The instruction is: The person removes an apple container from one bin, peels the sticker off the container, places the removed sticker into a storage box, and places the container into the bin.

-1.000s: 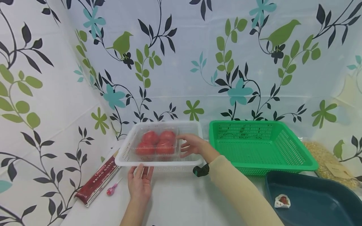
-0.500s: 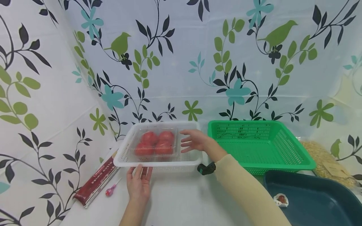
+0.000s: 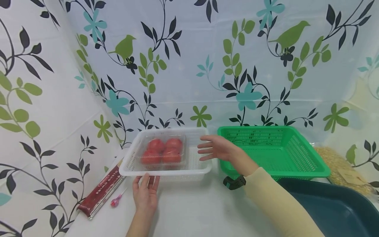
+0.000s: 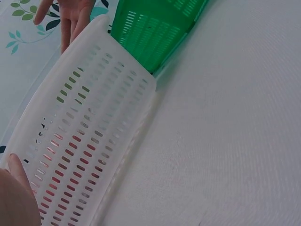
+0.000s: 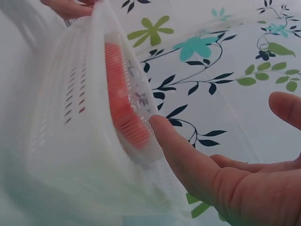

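A white plastic basket [image 3: 195, 171] stands at the centre left. In its left part sits a clear plastic box [image 3: 183, 156] of several round red fruits [image 3: 163, 150] that look like tomatoes. My left hand [image 3: 146, 196] touches the basket's front rim with its fingers extended, palm up. Over the basket's right end my right hand [image 3: 217, 148] is spread and holds nothing, apart from the box. In the right wrist view, the thumb and fingers of that right hand [image 5: 244, 188] are straight beside the basket. The left wrist view shows the basket's slotted front wall [image 4: 84, 127] close up.
Right of the white basket is a green basket [image 3: 260, 154], with a dark blue tray [image 3: 328, 204] in front and a bag of yellowish grains [image 3: 340, 161] beyond. To the left lie a red spaghetti packet [image 3: 102, 191] and a lollipop [image 3: 115, 200]. Patterned cloth [image 3: 177, 82] hangs behind.
My right hand has drawn back to the right, away from the box, its fingers straightening. The sleeve now covers the small wrapped item in the blue tray. The left hand stays at the rim.
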Tool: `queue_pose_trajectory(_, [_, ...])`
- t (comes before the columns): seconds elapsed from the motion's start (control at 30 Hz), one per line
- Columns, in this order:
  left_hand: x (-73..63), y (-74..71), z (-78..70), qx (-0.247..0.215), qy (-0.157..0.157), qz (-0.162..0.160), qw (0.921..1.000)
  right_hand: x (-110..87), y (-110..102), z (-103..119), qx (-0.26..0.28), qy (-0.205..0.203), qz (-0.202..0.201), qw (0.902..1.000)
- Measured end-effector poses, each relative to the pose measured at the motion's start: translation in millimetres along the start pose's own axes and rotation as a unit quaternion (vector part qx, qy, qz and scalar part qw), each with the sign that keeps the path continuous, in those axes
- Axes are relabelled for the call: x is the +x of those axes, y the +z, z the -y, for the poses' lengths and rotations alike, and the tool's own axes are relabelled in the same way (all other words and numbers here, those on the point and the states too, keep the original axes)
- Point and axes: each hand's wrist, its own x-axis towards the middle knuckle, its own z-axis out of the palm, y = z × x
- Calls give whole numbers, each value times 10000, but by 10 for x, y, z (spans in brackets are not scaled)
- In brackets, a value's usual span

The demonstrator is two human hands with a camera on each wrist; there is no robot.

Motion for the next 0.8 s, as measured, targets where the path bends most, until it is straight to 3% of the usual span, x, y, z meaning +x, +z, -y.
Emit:
queue_pose_trajectory(0.43, [-11,36,33,540,-156,10,9984,-493,-321,-109,-395,-272,55,9988])
queue_pose_trajectory(0.63, [-33,56,3,534,-397,76,9978,-694,-435,-160,-409,-438,76,9982])
queue_pose_trajectory(0.8, [-86,45,7,1000,-656,284,9924,-846,-521,-195,-426,-480,158,9978])
